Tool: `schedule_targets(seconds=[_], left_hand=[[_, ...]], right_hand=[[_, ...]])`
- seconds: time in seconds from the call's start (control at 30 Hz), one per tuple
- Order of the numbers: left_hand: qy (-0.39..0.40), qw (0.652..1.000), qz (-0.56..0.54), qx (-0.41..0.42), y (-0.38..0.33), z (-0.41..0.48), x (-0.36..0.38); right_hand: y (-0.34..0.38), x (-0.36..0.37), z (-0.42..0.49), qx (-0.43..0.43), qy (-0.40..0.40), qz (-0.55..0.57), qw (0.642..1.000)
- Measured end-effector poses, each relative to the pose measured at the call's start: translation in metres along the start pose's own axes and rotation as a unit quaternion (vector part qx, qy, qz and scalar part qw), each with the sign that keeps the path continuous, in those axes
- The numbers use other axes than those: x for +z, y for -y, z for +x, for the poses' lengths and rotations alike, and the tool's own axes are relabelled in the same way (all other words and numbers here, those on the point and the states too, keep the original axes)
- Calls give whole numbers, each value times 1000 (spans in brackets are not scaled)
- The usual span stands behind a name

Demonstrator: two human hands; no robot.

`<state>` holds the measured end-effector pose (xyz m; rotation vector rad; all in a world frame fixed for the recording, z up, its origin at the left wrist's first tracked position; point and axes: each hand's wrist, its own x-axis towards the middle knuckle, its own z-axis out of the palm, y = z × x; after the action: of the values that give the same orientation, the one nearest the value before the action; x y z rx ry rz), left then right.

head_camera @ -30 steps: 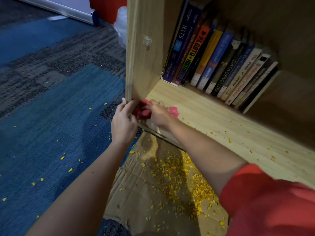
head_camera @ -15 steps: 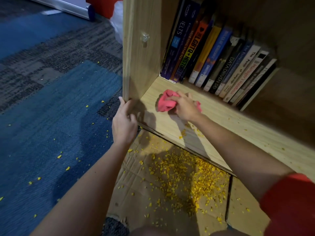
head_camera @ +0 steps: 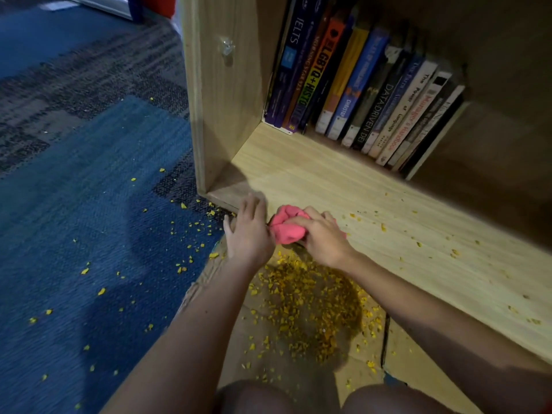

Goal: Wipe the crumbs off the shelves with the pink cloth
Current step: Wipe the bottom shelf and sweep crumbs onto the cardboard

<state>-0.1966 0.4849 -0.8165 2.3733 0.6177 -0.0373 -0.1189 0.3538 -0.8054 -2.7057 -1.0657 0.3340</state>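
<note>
My right hand (head_camera: 324, 236) grips the bunched pink cloth (head_camera: 286, 227) at the front edge of the wooden shelf (head_camera: 343, 189). My left hand (head_camera: 249, 231) rests flat, fingers spread, against the shelf's front edge just left of the cloth, touching it. Yellow crumbs (head_camera: 418, 234) lie scattered on the shelf to the right of my right hand. Below the edge, a thick pile of crumbs (head_camera: 310, 306) covers a sheet of cardboard (head_camera: 298, 369) on the floor.
A row of upright books (head_camera: 364, 85) fills the back of the shelf. The shelf's left side panel (head_camera: 221, 94) stands by my left hand. Blue and grey carpet (head_camera: 89, 219) with stray crumbs spreads to the left. My knees show at the bottom.
My right hand has pulled the cloth from deep on the shelf back to its front edge. My left hand slid right along the edge, away from the side panel.
</note>
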Motion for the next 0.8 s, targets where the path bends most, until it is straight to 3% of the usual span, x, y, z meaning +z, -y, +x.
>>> schedule_targets(seconds=[0.1, 0.3, 0.43, 0.57, 0.67, 0.8], left_hand=[[27, 999, 29, 12, -9, 2, 1], [66, 996, 50, 16, -12, 3, 2], [62, 996, 54, 20, -10, 5, 3], [59, 996, 58, 43, -20, 6, 5], [95, 992, 57, 59, -33, 9, 9], [146, 983, 94, 66, -48, 15, 19]], right_hand=[[-30, -21, 28, 34, -35, 51, 997], [-45, -22, 33, 149, -13, 7, 989], [-20, 2, -13, 94, -39, -19, 995], [-25, -4, -39, 59, -27, 40, 997], [-64, -25, -25, 110, -115, 43, 986], [-127, -56, -3, 238, -175, 33, 955]])
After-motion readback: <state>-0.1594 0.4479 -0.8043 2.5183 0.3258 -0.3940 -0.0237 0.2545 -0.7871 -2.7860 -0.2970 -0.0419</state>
